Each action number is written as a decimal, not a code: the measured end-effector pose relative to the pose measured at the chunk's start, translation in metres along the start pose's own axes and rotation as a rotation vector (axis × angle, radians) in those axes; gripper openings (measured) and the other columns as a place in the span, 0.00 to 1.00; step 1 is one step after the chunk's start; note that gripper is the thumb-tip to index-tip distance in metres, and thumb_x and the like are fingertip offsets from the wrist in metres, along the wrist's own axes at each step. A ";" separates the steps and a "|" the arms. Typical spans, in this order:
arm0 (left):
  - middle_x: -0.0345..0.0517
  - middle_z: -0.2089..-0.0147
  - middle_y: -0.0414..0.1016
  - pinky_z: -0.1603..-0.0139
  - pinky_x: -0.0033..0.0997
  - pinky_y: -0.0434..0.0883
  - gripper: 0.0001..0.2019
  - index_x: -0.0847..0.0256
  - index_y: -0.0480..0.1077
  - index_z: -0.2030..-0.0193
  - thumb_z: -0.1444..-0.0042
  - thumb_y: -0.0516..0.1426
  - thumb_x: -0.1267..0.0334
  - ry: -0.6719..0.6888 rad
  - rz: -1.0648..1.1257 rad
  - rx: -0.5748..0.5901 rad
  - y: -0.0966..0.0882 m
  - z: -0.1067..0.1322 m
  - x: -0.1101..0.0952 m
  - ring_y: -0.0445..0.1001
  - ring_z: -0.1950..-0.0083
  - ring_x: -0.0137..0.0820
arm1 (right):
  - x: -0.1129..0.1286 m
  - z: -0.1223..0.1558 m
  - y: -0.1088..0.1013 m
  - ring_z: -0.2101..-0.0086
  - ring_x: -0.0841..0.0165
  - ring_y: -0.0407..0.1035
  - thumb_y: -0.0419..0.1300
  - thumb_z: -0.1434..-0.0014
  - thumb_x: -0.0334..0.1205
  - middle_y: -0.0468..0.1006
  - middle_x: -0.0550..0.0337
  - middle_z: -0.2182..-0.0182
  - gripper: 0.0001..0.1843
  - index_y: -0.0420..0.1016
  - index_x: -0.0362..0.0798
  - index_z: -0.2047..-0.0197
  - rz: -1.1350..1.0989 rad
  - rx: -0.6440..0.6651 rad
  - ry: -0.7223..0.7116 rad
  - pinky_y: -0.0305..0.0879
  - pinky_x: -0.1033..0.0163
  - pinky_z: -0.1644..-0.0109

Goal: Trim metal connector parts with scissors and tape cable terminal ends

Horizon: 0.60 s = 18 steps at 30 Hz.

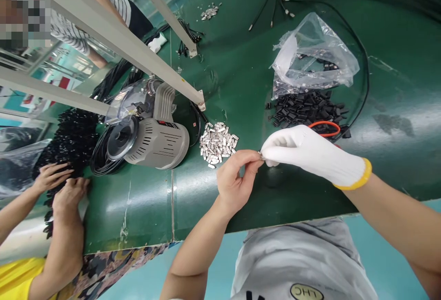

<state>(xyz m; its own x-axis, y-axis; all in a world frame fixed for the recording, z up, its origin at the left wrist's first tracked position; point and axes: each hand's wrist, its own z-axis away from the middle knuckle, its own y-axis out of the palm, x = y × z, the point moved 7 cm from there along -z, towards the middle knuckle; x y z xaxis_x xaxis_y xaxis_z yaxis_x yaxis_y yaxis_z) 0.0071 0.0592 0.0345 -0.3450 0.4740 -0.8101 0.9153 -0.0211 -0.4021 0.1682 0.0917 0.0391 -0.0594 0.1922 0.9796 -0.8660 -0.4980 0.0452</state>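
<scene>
**Pinching one small metal piece over the green table**

Both hands meet pretty much dead centre of the view. The left hand [237, 178] is bare, with thumb and forefinger closed on a small metal piece [261, 155]. The right hand [310, 150], in a white glove with a yellow cuff, nips the same piece from the 3 o'clock side with its fingertips. The piece is so tiny I can't tell its shape, it's just a silver glint where the fingers come together. It's held up just above the green table [241, 75], not lying on it.

At 10 o'clock from the left hand, just beside it, sits a pile of metal clips [218, 144]. At 12 o'clock from the glove there's a heap of black plastic parts [306, 109]. Further out the same way is a clear plastic bag [313, 56], crumpled open with more black parts inside. An orange ring [325, 127] peeks out right behind the glove, at the near edge of the black heap.

At 9 o'clock from the clips lies a grey machine [155, 137] with a slotted housing, close to the pile but not touching it. Black cables [99, 157] are coiled around its left end. Way out at 12 o'clock there's a second, smaller scatter of metal bits [210, 11].

Over at the 9 o'clock edge, a co-worker's hands [70, 194], both bare, rest on a bundle of black stuff [74, 134]. I can't make out what that bundle is.
</scene>
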 end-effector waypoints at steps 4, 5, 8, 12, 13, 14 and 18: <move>0.44 0.59 0.82 0.64 0.28 0.78 0.10 0.57 0.74 0.52 0.40 0.65 0.65 -0.162 0.041 -0.058 -0.001 0.001 0.003 0.80 0.64 0.29 | -0.002 -0.002 -0.001 0.69 0.70 0.68 0.61 0.39 0.42 0.77 0.62 0.74 0.11 0.75 0.48 0.72 0.015 -0.013 -0.004 0.62 0.65 0.65; 0.44 0.60 0.82 0.65 0.27 0.77 0.11 0.58 0.74 0.53 0.41 0.66 0.64 -0.230 0.083 -0.064 -0.001 0.000 0.005 0.80 0.66 0.28 | -0.003 -0.002 -0.001 0.69 0.69 0.69 0.61 0.38 0.42 0.77 0.62 0.73 0.11 0.76 0.47 0.71 0.022 -0.018 -0.013 0.63 0.65 0.64; 0.45 0.63 0.82 0.72 0.25 0.73 0.11 0.61 0.73 0.57 0.41 0.67 0.60 -0.449 0.314 -0.048 0.003 -0.004 0.013 0.76 0.73 0.25 | -0.006 -0.004 -0.006 0.65 0.68 0.72 0.60 0.36 0.43 0.79 0.60 0.70 0.12 0.76 0.47 0.70 0.036 -0.091 -0.051 0.64 0.64 0.61; 0.46 0.66 0.82 0.77 0.23 0.64 0.11 0.62 0.71 0.60 0.42 0.66 0.58 -0.661 0.597 -0.047 0.005 -0.010 0.023 0.70 0.79 0.22 | -0.010 -0.003 -0.014 0.63 0.66 0.72 0.59 0.35 0.46 0.81 0.61 0.65 0.12 0.78 0.49 0.65 0.130 -0.252 -0.064 0.63 0.63 0.61; 0.46 0.66 0.82 0.77 0.23 0.62 0.11 0.62 0.71 0.61 0.42 0.67 0.58 -0.702 0.631 -0.051 0.004 -0.011 0.025 0.69 0.79 0.22 | -0.010 -0.004 -0.012 0.64 0.67 0.72 0.59 0.35 0.47 0.81 0.61 0.66 0.12 0.78 0.50 0.64 0.186 -0.241 -0.054 0.63 0.62 0.62; 0.45 0.65 0.82 0.77 0.23 0.61 0.11 0.62 0.72 0.62 0.43 0.67 0.58 -0.736 0.658 -0.059 0.004 -0.011 0.027 0.69 0.79 0.21 | -0.011 -0.004 -0.008 0.65 0.67 0.71 0.59 0.35 0.48 0.80 0.62 0.66 0.12 0.78 0.50 0.65 0.253 -0.213 -0.043 0.62 0.62 0.62; 0.41 0.64 0.76 0.75 0.22 0.60 0.11 0.64 0.73 0.67 0.49 0.70 0.61 -0.823 0.766 -0.115 0.003 -0.008 0.032 0.62 0.76 0.17 | -0.010 -0.007 0.014 0.65 0.66 0.70 0.65 0.40 0.51 0.79 0.62 0.68 0.13 0.76 0.51 0.68 0.560 -0.146 -0.127 0.59 0.60 0.60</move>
<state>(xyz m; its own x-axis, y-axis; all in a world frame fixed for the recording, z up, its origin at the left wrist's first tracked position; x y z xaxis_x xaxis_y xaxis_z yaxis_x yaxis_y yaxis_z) 0.0004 0.0815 0.0104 0.3226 -0.3542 -0.8778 0.9434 0.0444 0.3288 0.1527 0.0886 0.0287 -0.4753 -0.1740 0.8624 -0.7797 -0.3707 -0.5046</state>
